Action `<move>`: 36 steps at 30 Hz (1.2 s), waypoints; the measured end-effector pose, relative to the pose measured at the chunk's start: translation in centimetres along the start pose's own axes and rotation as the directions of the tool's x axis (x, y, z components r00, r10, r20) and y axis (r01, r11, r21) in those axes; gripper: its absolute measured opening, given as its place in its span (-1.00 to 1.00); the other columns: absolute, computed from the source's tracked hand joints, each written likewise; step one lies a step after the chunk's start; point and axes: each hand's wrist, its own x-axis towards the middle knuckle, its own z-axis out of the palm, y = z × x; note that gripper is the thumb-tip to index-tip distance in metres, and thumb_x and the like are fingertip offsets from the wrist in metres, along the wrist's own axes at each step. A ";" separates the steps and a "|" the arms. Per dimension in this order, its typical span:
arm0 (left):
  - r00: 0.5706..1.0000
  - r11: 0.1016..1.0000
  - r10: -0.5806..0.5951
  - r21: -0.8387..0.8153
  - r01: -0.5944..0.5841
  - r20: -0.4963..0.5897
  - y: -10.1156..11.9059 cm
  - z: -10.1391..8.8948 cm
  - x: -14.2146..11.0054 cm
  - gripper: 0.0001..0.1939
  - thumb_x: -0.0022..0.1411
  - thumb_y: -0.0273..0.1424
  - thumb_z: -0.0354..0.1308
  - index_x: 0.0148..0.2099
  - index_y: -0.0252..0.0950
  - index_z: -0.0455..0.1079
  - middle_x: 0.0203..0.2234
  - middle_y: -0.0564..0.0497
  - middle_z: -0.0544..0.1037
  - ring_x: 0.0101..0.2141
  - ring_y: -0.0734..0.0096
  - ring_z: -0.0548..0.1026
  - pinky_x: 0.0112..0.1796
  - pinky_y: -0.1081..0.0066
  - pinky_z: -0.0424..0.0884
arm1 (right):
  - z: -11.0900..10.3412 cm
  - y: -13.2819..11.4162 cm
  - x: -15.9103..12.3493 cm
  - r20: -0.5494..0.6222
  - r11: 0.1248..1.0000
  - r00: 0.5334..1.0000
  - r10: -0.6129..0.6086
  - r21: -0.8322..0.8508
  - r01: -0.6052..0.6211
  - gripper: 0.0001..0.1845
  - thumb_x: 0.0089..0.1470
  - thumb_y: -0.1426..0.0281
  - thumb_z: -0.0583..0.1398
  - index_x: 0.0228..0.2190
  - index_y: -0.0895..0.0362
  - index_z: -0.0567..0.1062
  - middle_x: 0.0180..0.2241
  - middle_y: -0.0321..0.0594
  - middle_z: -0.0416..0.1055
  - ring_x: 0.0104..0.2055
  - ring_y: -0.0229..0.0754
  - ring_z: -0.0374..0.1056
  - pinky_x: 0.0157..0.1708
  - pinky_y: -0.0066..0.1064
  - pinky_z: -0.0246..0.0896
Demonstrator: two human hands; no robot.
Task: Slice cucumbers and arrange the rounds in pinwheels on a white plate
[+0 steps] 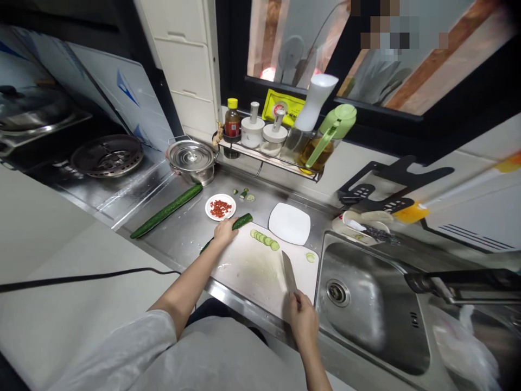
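My left hand is closed around a dark green cucumber at the left edge of the white cutting board. Both ends of that cucumber stick out past the hand. In my right hand is the handle of a kitchen knife, its blade pointing away from me over the board. A row of overlapping cucumber slices lies between the two hands, toward the back of the board. More slices rest at the board's right corner.
Behind the board stand a white square plate and a small plate of chopped red pieces. A whole cucumber lies left, near a lidded steel pot. The sink is right; a condiment shelf hangs behind.
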 end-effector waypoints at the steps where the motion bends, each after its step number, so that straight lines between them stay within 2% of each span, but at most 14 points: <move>1: 1.000 1.000 0.002 0.001 -0.002 -0.006 0.0 0.0 0.0 -0.43 0.15 -0.31 0.11 0.23 -0.03 0.22 0.00 -0.09 0.42 0.00 0.13 0.38 -0.05 0.28 0.30 | 0.0 0.0 0.0 0.004 1.000 1.000 0.000 -0.004 0.000 -0.44 0.15 0.13 -0.10 -0.16 0.18 0.52 -0.23 -0.02 0.51 -0.22 -0.05 0.42 -0.27 -0.34 0.21; 13: 1.000 1.000 -0.014 0.020 0.014 0.015 0.1 -0.4 -0.9 -0.34 0.06 -0.20 0.19 0.24 -0.03 0.19 0.01 -0.08 0.39 0.02 0.08 0.33 -0.05 0.24 0.27 | -0.1 -0.2 -0.3 0.015 1.000 1.000 0.007 -0.016 -0.007 -0.47 0.15 0.14 -0.10 -0.15 0.16 0.52 -0.18 -0.06 0.50 -0.20 -0.08 0.41 -0.26 -0.35 0.18; 16: 0.999 0.999 -0.003 0.052 0.006 -0.054 0.8 -0.4 -1.6 -0.29 0.08 -0.14 0.18 0.27 -0.07 0.13 0.06 -0.11 0.34 0.06 0.04 0.26 0.01 0.18 0.20 | -0.1 -0.2 -0.3 -0.007 1.000 1.000 -0.004 -0.001 0.004 -0.49 0.14 0.18 -0.08 -0.15 0.17 0.53 -0.19 -0.07 0.51 -0.20 -0.09 0.41 -0.25 -0.36 0.19; 19: 0.982 0.989 0.123 0.097 -0.110 -0.143 2.4 0.3 -2.8 -0.40 0.19 -0.17 0.08 0.27 -0.08 0.14 0.09 -0.12 0.30 0.11 0.05 0.18 0.09 0.14 0.07 | -0.5 -0.3 -0.3 -0.019 1.000 1.000 0.012 0.003 -0.012 -0.52 0.13 0.23 -0.07 -0.18 0.17 0.53 -0.17 -0.07 0.50 -0.22 -0.11 0.41 -0.27 -0.37 0.19; 22: 0.940 0.941 0.333 0.088 -0.327 -0.070 5.0 2.0 -3.8 -0.54 0.27 -0.23 -0.02 0.20 -0.09 0.24 0.03 -0.10 0.35 0.06 0.12 0.22 0.07 0.17 0.08 | -1.0 -0.4 -0.4 -0.019 0.998 0.998 0.057 0.002 -0.057 -0.56 0.13 0.25 -0.07 -0.22 0.16 0.53 -0.24 -0.10 0.52 -0.25 -0.11 0.42 -0.30 -0.38 0.19; 24: 0.908 0.907 0.419 0.056 -0.418 -0.003 6.9 3.3 -4.1 -0.59 0.30 -0.25 -0.06 0.17 -0.10 0.29 -0.04 -0.09 0.38 0.01 0.17 0.26 0.03 0.20 0.13 | -1.3 -0.3 -0.4 -0.023 0.997 0.997 0.078 0.012 -0.078 -0.58 0.13 0.26 -0.06 -0.24 0.15 0.52 -0.27 -0.12 0.53 -0.26 -0.11 0.42 -0.32 -0.39 0.18; 29: 0.885 0.886 0.451 0.061 -0.460 0.112 10.6 6.1 -3.7 -0.65 0.31 -0.28 -0.06 0.09 -0.12 0.36 -0.14 -0.09 0.41 -0.05 0.20 0.31 0.00 0.20 0.16 | -1.5 0.3 -0.8 -0.056 0.995 0.994 0.097 0.041 -0.095 -0.59 0.13 0.27 -0.05 -0.22 0.15 0.52 -0.27 -0.13 0.53 -0.23 -0.10 0.43 -0.30 -0.40 0.20; 36: 0.874 0.858 0.471 0.165 -0.486 0.123 11.8 7.1 -3.4 -0.73 0.30 -0.36 -0.05 -0.06 -0.23 0.43 -0.13 -0.14 0.41 -0.05 0.14 0.32 -0.06 0.18 0.19 | -1.3 1.3 -1.5 -0.114 0.990 0.988 0.104 0.102 -0.092 -0.63 0.10 0.29 -0.01 -0.26 0.14 0.55 -0.26 -0.11 0.54 -0.25 -0.12 0.44 -0.27 -0.40 0.24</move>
